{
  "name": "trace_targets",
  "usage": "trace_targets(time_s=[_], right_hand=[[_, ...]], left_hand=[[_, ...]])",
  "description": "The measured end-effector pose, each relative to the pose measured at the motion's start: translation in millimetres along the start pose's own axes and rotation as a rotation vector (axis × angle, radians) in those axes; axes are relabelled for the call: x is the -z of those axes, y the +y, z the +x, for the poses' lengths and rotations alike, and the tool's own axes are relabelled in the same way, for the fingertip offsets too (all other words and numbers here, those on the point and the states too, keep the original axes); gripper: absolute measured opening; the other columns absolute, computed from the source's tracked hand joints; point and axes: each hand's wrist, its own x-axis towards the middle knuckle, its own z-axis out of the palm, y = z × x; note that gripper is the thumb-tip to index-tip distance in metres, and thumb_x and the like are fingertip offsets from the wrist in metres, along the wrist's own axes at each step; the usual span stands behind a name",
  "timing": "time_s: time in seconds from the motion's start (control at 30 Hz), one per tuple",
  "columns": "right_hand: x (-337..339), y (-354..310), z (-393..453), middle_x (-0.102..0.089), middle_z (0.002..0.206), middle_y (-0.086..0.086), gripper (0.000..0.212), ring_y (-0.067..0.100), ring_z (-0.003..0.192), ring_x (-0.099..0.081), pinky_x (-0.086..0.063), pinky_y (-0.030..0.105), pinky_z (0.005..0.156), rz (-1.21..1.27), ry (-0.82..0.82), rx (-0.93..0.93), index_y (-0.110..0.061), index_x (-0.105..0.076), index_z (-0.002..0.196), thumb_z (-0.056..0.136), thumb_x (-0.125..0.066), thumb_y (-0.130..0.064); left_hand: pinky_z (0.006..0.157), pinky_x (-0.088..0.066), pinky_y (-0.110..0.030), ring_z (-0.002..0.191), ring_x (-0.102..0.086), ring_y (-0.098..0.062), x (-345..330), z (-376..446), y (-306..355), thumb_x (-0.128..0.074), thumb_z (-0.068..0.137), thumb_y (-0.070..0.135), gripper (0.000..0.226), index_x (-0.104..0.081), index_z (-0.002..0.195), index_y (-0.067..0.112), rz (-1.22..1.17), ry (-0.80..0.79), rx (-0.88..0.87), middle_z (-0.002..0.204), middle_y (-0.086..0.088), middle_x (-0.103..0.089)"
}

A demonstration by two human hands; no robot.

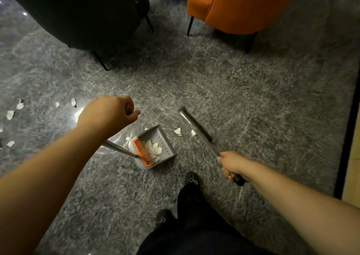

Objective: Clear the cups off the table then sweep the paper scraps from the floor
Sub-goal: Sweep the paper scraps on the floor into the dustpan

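Observation:
A grey dustpan with an orange comb edge sits on the grey floor and holds several white paper scraps. My left hand grips the top of its long metal handle. My right hand grips the black-tipped handle of a broom whose dark head lies on the floor to the right of the pan. Two loose scraps lie between the pan and the broom head. More scraps are scattered on the floor at the far left.
A dark green chair stands at the upper left and an orange chair at the upper right, both on thin black legs. My black shoes are just below the dustpan. A dark strip and a wooden edge run down the right side.

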Motion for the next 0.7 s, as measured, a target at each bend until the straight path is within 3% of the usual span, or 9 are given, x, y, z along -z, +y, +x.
trace_targets(time_s=[0.2, 0.4, 0.57, 0.7], right_hand=[[-15, -23, -4, -0.044, 0.056, 0.004, 0.045, 0.009, 0.035, -0.038, -0.033, 0.014, 0.036, 0.109, -0.173, -0.025, -0.025, -0.027, 0.148, 0.104, -0.036, -0.023], [-5, -60, -21, -0.042, 0.06, 0.002, 0.033, 0.004, 0.031, -0.035, -0.03, 0.012, 0.034, 0.024, -0.315, -0.014, -0.028, -0.043, 0.135, 0.103, -0.04, -0.023], [-20, -87, -38, -0.046, 0.059, 0.003, 0.039, 0.006, 0.031, -0.04, -0.034, 0.015, 0.035, -0.174, -0.302, 0.129, -0.025, -0.038, 0.142, 0.103, -0.038, -0.025], [-36, -117, -41, -0.042, 0.056, 0.003, 0.042, 0.006, 0.029, -0.034, -0.031, 0.012, 0.035, -0.125, -0.277, 0.108, -0.031, -0.034, 0.144, 0.103, -0.039, -0.026]], left_hand=[[0.047, -0.034, -0.021, 0.055, -0.044, -0.008, 2, 14, 9, -0.058, 0.087, 0.056, 0.027, -0.059, 0.084, 0.03, -0.003, 0.016, 0.016, 0.06, 0.01, -0.05], [0.047, -0.032, -0.023, 0.065, -0.054, -0.017, 5, 6, 3, -0.058, 0.087, 0.056, 0.023, -0.058, 0.086, 0.032, -0.021, -0.011, 0.009, 0.066, 0.008, -0.053], [0.055, -0.039, -0.027, 0.066, -0.053, -0.018, 7, -30, -37, -0.062, 0.088, 0.049, 0.021, -0.062, 0.088, 0.028, -0.163, 0.024, 0.219, 0.068, 0.009, -0.055], [0.058, -0.041, -0.028, 0.071, -0.057, -0.02, 14, -61, -78, -0.064, 0.087, 0.048, 0.017, -0.06, 0.083, 0.033, -0.224, 0.101, 0.353, 0.071, 0.01, -0.06]])
